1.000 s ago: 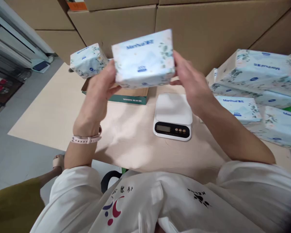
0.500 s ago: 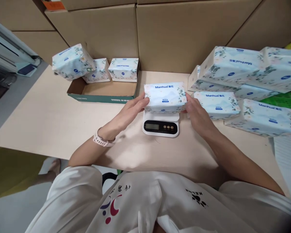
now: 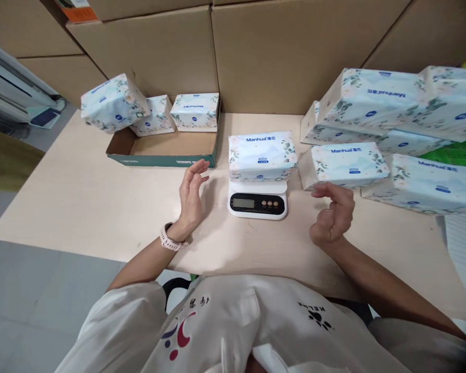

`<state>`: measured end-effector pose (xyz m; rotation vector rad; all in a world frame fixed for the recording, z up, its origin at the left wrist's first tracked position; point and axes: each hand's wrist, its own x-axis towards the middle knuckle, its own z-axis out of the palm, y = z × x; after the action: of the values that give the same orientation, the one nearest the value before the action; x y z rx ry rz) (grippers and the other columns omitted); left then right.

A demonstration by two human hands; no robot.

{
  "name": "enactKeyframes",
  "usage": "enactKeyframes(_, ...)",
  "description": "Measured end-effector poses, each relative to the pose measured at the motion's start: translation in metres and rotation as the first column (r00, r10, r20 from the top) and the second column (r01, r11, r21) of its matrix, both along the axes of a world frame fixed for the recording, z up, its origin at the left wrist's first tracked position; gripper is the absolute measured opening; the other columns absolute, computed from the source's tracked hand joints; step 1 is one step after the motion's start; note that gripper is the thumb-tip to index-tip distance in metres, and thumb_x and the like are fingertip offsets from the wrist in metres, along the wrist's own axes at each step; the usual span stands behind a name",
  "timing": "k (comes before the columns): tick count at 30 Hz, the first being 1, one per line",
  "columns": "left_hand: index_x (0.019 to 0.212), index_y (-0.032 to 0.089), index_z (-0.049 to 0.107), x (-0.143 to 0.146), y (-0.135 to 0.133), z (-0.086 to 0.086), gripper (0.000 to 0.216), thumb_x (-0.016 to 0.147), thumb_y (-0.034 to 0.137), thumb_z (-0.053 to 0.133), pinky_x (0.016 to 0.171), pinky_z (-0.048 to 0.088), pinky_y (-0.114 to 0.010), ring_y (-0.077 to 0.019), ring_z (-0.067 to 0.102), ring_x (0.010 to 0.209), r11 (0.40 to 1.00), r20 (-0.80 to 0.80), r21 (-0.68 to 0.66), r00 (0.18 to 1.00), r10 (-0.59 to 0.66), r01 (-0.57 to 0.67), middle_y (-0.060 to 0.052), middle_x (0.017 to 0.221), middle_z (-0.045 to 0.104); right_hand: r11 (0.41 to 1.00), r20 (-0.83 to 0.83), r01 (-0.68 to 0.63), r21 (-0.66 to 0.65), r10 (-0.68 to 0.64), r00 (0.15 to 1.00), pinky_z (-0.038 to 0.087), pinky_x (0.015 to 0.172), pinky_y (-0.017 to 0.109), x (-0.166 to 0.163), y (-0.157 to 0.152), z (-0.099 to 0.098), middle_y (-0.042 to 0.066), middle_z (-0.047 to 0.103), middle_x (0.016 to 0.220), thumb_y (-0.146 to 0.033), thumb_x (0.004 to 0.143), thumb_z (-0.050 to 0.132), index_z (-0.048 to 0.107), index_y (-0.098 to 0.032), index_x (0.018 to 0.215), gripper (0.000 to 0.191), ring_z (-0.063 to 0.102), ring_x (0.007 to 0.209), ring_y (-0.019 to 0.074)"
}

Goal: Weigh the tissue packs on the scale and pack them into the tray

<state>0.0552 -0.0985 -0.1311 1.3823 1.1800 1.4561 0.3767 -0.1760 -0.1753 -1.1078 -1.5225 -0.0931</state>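
A tissue pack with blue and floral print rests on a small white kitchen scale, hiding most of its platform. Left of the scale, my left hand is held up, apart from the pack, with its fingers outstretched and nothing in them. To the right, my right hand is loosely curled, a gap between thumb and forefinger, and holds nothing. It is nearest to another tissue pack lying right of the scale. The scale's display shows no reading I can make out.
At the back left, a shallow green-edged cardboard box holds tissue packs, with one pack tilted at its left edge. More packs are stacked at the right. Large cartons stand along the table's back edge.
Both hands have let go of the tissue pack on the scale and drawn back towards me, one to each side. The person at the left has moved farther away.
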Motion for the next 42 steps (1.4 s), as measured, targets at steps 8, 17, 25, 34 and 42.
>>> enactKeyframes(8,0.127,0.029,0.074,-0.004,0.006,-0.001,0.049,0.098,0.067,0.063,0.100,0.061,-0.043,-0.0269,0.071,0.127,0.998,0.060,-0.049,0.998,0.034,-0.031,-0.011,0.137,0.077,0.999,-0.039,-0.024,-0.027,0.023,0.999,0.062,0.078,0.050,-0.005,0.007,0.001,0.008,0.070,0.120,-0.047,0.107,0.042,0.056,-0.038,0.155,0.050,0.068,0.086,0.0253)
enactKeyframes(17,0.129,0.029,0.071,-0.009,0.010,-0.006,0.049,0.101,0.068,0.059,0.103,0.060,-0.044,-0.0266,0.071,0.128,0.997,0.046,-0.079,0.999,0.022,-0.019,-0.011,0.139,0.076,0.996,-0.050,-0.057,-0.062,0.054,0.997,0.064,0.079,0.052,-0.006,0.007,0.002,0.010,0.069,0.127,-0.048,0.108,0.042,0.054,-0.038,0.155,0.050,0.070,0.093,0.0279)
enactKeyframes(25,0.153,0.031,0.060,-0.006,0.012,-0.002,0.070,0.101,0.078,0.053,0.132,0.042,-0.050,-0.0305,0.045,0.164,0.984,-0.024,-0.085,0.987,-0.159,0.157,-0.012,0.172,0.051,0.869,-0.133,-0.189,-0.457,0.143,0.981,0.048,0.128,0.064,-0.023,0.022,0.040,0.010,0.042,0.177,-0.069,0.108,0.033,0.026,-0.040,0.173,0.072,0.050,0.160,0.0322)
enactKeyframes(34,0.162,0.033,0.055,0.012,0.008,0.009,0.070,0.105,0.074,0.050,0.141,0.030,-0.051,-0.0302,0.038,0.168,0.938,-0.047,-0.138,0.943,-0.328,0.319,-0.005,0.178,0.043,0.741,-0.248,-0.262,-0.618,0.132,0.960,0.040,0.136,0.060,-0.030,0.044,0.065,0.004,0.030,0.185,-0.075,0.107,0.032,0.018,-0.044,0.175,0.076,0.029,0.172,0.0299)
enactKeyframes(42,0.161,0.032,0.056,0.009,0.011,0.002,0.072,0.104,0.075,0.050,0.140,0.032,-0.052,-0.0310,0.036,0.169,0.943,-0.018,-0.165,0.955,-0.296,0.289,-0.007,0.178,0.042,0.742,-0.281,-0.293,-0.603,0.145,0.949,0.041,0.135,0.061,-0.021,0.040,0.051,0.006,0.032,0.184,-0.073,0.108,0.033,0.016,-0.045,0.175,0.075,0.033,0.171,0.0286)
